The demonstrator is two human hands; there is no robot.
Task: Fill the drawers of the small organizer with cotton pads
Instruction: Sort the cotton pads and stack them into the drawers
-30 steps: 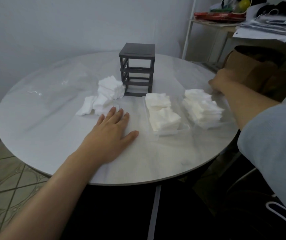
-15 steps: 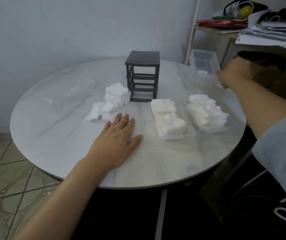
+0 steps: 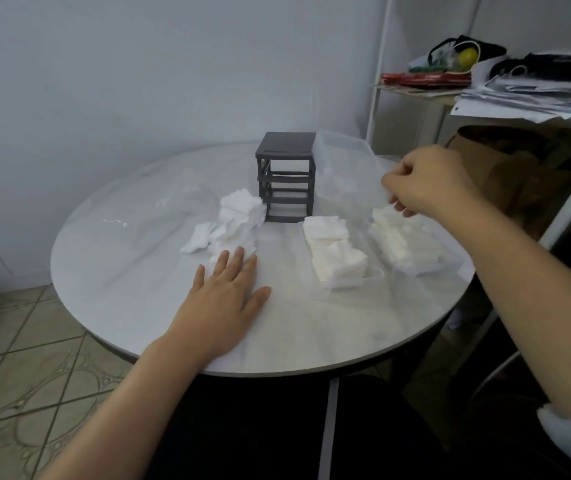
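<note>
Clear plastic drawer [image 3: 342,164] by dark grey organizer [image 3: 285,152]: R hand [image 3: 426,183] pinches rim; L hand [image 3: 221,299] spread on white table [image 3: 131,271].

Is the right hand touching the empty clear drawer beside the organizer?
Touching. In the head view the right hand pinches the clear drawer at its near rim, holding it beside the organizer frame.

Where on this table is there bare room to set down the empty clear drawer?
Bare table lies left of the left hand, and along the near edge in front of the filled drawers. Crowded: around the organizer, with loose cotton pads and the empty drawer held by the right hand.
</note>
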